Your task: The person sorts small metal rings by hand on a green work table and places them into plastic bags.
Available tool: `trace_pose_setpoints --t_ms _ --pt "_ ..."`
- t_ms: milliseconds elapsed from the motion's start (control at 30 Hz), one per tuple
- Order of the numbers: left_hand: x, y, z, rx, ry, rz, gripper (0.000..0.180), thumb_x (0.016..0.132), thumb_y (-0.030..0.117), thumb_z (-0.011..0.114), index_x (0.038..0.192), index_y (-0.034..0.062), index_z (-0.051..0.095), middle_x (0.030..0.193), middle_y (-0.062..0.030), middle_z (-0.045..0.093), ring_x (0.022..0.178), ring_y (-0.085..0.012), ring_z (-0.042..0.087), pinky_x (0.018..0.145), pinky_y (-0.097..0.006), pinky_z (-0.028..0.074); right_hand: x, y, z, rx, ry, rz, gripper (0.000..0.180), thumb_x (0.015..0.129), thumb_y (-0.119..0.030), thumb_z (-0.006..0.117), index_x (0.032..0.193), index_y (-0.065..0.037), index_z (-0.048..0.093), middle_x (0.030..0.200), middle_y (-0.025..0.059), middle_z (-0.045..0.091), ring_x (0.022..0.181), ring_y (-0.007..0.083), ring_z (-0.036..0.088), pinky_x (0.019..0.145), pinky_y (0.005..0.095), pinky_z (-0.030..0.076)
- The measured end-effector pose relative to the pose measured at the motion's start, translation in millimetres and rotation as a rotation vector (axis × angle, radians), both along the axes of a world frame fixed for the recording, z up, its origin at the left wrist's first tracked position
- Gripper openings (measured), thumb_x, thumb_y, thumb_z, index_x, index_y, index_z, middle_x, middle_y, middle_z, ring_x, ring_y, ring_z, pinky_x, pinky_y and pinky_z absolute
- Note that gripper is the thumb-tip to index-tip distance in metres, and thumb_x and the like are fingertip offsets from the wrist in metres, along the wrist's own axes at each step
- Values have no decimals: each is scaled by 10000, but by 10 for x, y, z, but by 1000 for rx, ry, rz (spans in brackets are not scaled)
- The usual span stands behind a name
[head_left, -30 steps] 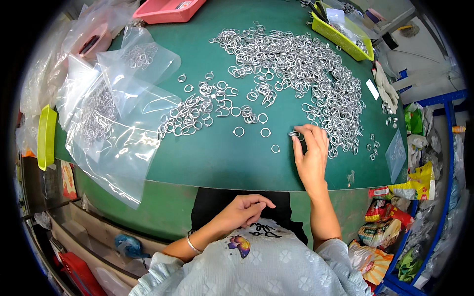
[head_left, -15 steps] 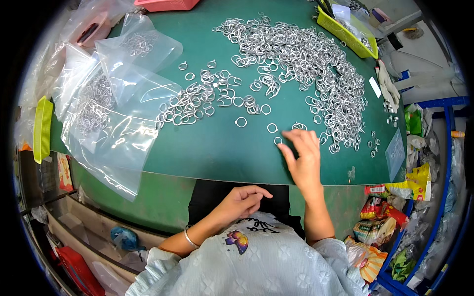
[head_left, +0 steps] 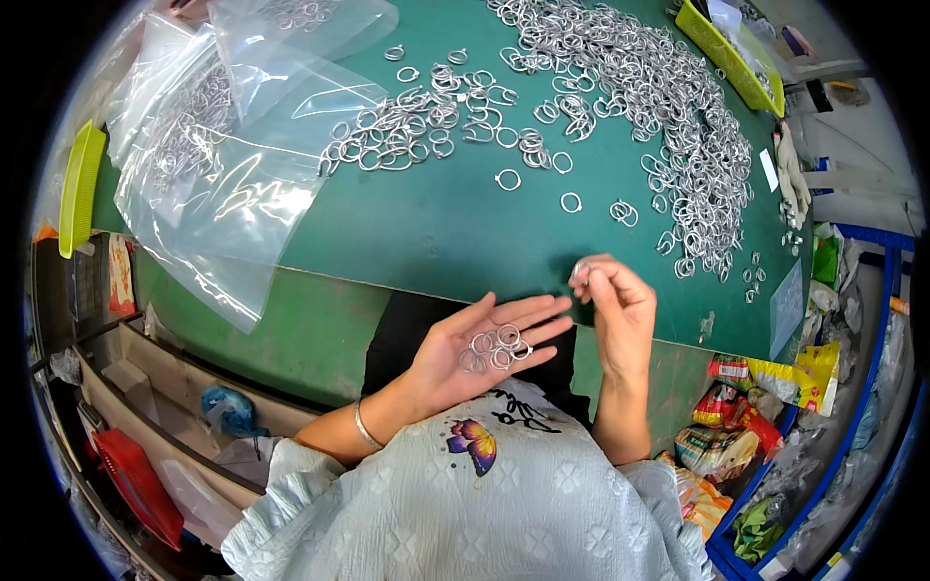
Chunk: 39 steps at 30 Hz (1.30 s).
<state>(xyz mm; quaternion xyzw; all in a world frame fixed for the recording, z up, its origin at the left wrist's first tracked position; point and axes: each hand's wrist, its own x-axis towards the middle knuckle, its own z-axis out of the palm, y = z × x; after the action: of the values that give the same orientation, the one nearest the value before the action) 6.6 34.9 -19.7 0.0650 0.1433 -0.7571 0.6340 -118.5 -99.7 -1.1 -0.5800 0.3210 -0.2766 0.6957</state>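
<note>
My left hand [head_left: 484, 351] lies palm up over my lap, fingers stretched out and spread. Several silvery metal rings [head_left: 508, 336] rest loose on that palm. Just right of its fingertips, at the table's near edge, my right hand [head_left: 620, 298] is closed in a pinch on a metal ring [head_left: 580, 272], partly hidden by the fingers. Beyond the hands, a single ring [head_left: 571, 202] and a small cluster of rings [head_left: 624, 213] lie on the green table [head_left: 426, 232].
A large heap of rings [head_left: 702, 165] covers the right and far table; a smaller pile [head_left: 392, 126] lies left of it. Clear plastic bags [head_left: 223, 223] with rings hang over the left edge. A yellow-green basket [head_left: 731, 58] stands far right, by a white glove [head_left: 792, 174].
My left hand has turned palm up and opened, showing rings in it. My right hand has picked up a ring and drawn back toward the left hand. The view has shifted nearer to me.
</note>
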Motion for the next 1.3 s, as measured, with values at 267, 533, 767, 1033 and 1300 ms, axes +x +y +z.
trace_pose_setpoints --t_ms 267,533,767,1033,1300 --pt "24 -52 112 -42 -26 107 581 953 356 312 1363 -53 265 1413 -174 311 1348 -296 225 1097 -446 189 -6 104 119 57 -7 133 133 893 -85 546 857 20 619 873 58 592 838 124 528 767 254 408" --pt "40 -54 99 -27 -369 60 497 922 211 498 1323 -43 351 1341 -154 420 1259 -257 390 1036 -373 338 169 0 359 -868 508 193 189 742 -63 672 899 -2 585 907 115 504 858 279 493 771 345 408" --pt "71 3 1 -93 -319 -27 253 940 117 460 1167 28 527 758 -27 467 561 -71 369 502 -200 328 881 -600 273 -1206 480 242 344 764 -115 656 1066 -1 538 1199 171 476 1153 355 419 939 416 359" --pt "278 36 52 -12 -301 -65 219 971 139 357 1065 39 528 613 30 295 468 -45 219 407 -196 180 669 -712 150 -1298 760 262 270 733 -91 672 973 1 590 1255 171 440 1231 363 352 979 461 310" --pt "344 -171 193 -5 -426 2 227 958 115 393 1144 33 491 638 8 348 486 -50 268 414 -187 214 1114 -1364 43 -1332 783 11 490 832 -309 595 1239 -60 484 1351 206 347 1271 404 278 1019 528 217"
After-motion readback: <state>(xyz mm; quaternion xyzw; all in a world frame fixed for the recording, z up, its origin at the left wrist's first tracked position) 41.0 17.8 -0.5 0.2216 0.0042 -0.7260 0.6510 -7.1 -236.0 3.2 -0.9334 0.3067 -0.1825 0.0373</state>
